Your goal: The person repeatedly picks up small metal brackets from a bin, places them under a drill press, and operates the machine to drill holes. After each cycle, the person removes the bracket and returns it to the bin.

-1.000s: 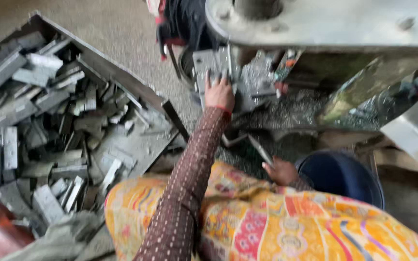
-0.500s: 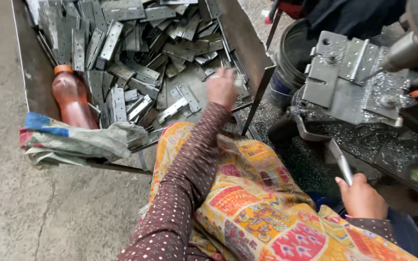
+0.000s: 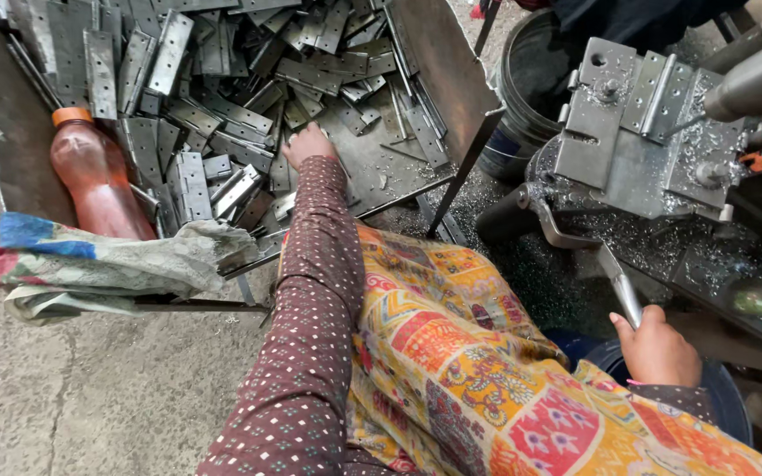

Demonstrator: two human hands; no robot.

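A person seated on a concrete floor is reaching with two hands in opposite directions. At the far left of the frame, one orange-capped bottle [image 3: 94,176] of reddish liquid is lying in a metal tray [image 3: 11,132], just above one crumpled cloth [image 3: 108,260] draped over the tray's lower edge. Dozens of grey metal hinges [image 3: 222,79], too many to count, are filling the tray across the upper left. The left hand [image 3: 308,145], at upper centre, is pressing down among the hinges, fingers curled under; whether it is gripping one cannot be told. One dark bucket [image 3: 531,79] is standing at top centre-right. At the right, one steel jig [image 3: 637,132] is sitting amid metal shavings. At lower right, the right hand [image 3: 656,351] is closing around one lever [image 3: 621,286], well apart from the hinges.
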